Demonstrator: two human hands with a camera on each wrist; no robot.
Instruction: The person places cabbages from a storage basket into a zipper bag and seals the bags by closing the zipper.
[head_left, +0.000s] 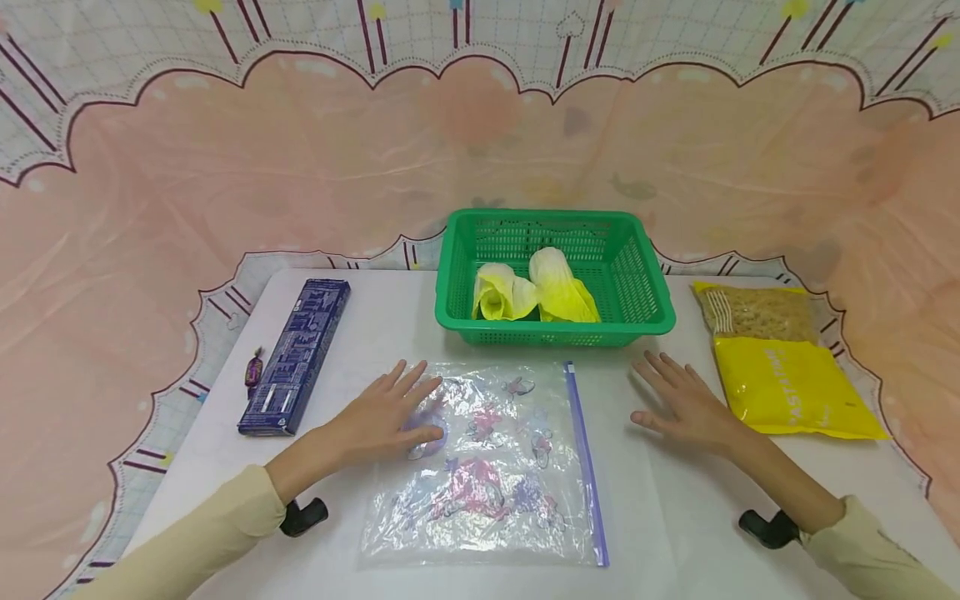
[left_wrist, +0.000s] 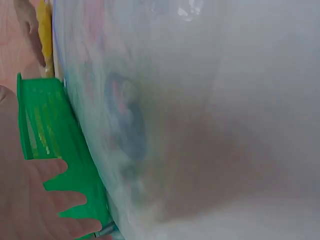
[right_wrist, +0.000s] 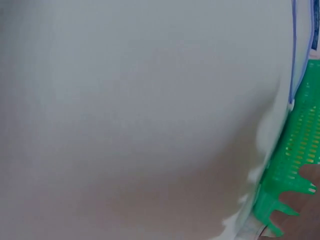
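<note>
A clear zip bag (head_left: 487, 517) with pink and purple prints lies flat on the white table, its purple zip strip along the right side. My left hand (head_left: 375, 421) is spread over the bag's upper left part; whether it touches the plastic I cannot tell. To the right of the bag, my right hand (head_left: 686, 408) hovers with spread fingers and holds nothing. Behind the bag stands a green basket (head_left: 555, 335) with two small yellow-and-white cabbages, one on the left (head_left: 506, 292) and one on the right (head_left: 558, 283). The left wrist view shows the basket (left_wrist: 45, 115) beyond the left fingers.
A long dark blue box (head_left: 296, 358) lies at the left, with a small wrapped candy (head_left: 254, 371) beside it. At the right lies a yellow pasta bag (head_left: 787, 383). A patterned cloth (head_left: 337, 183) rises behind the table.
</note>
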